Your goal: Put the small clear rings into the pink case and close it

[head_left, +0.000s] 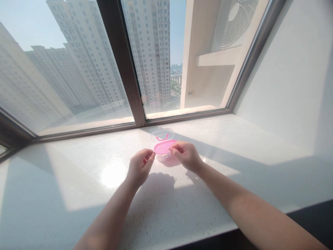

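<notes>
A small oval plastic box [166, 160] with see-through pinkish sides stands on the white sill. Its clear lid [159, 133], which has a curved pink handle [162, 138], is tipped back on the window side. A pink inner tray [163, 147] lies at the box's top, with tiny marks or bits on it too small to name. My left hand [140, 166] is closed in a pinch, its fingertips beside the left rim. Over the tray's right part, my right hand [187, 155] also pinches. Whatever either hand holds is hidden or too small to make out.
The pale speckled sill [78, 166] carries strong sunlight and shadows. Behind the box runs a brown window frame [140, 118] with glass panes. A white wall [283, 83] rises at the right, and the sill's front edge drops to a dark area [312, 217].
</notes>
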The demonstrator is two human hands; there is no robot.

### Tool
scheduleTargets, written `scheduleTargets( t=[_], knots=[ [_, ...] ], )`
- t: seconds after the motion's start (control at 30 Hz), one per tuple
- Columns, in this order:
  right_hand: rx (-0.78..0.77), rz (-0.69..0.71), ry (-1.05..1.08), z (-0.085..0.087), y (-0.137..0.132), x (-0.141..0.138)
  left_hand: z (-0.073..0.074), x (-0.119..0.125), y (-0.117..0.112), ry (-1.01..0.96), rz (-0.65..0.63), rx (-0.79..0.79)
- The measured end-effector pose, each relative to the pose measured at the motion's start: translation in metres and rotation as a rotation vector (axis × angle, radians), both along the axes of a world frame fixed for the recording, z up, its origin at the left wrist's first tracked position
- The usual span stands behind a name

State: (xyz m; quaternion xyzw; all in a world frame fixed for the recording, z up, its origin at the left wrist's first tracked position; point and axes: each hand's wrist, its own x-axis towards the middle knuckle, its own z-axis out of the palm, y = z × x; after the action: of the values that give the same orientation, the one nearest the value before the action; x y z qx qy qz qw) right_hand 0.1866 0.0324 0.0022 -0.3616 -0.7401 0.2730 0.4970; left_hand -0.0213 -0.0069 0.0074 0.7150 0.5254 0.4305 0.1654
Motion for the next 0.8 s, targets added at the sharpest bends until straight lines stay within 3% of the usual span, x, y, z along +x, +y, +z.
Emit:
scheduleTargets(
  t=[0.8],
  knots=[
    [-0.015,0.01,-0.011,0.003,-0.002,-0.0005,-0.0005,0.0005,0.0006,0.017,0.002,0.017]
  ],
)
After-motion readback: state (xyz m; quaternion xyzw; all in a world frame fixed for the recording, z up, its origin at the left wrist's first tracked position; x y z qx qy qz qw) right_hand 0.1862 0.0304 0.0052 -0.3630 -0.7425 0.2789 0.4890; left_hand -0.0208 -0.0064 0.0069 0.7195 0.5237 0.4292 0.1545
